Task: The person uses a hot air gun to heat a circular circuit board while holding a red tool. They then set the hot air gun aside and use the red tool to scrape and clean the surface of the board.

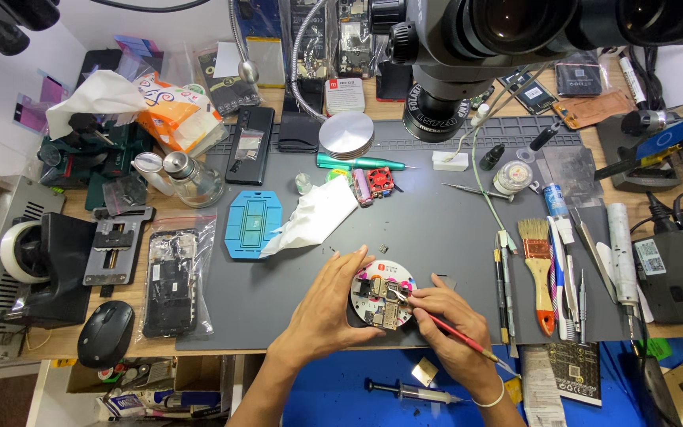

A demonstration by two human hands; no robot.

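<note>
From the head camera, one round white fixture disc [383,295] lies on the grey mat [436,229] near the front edge of the bench [65,336], carrying small circuit boards and pink clips. The left hand [327,304] cups the disc's left side, its grip partly closed, fingers touching the rim. The right hand [450,320] sits just right of the disc, its grip closed around one red-handled tool [456,336], whose tip touches the boards on the disc.

To the right on the mat lie one wooden brush [537,261] with an orange handle and a row of slim hand tools beside it; their count cannot be told. One crumpled white tissue [314,215] lies beyond the left hand, touching one blue frame plate [252,224]. One green pen-shaped tool [357,162] lies further back, near one round metal puck [346,134]. One black mouse [106,334] rests at the bench's left front, beside one bagged phone part [174,277]. One microscope head [468,47] hangs over the back of the mat. One syringe [409,390] lies on the blue surface below the bench edge.
</note>
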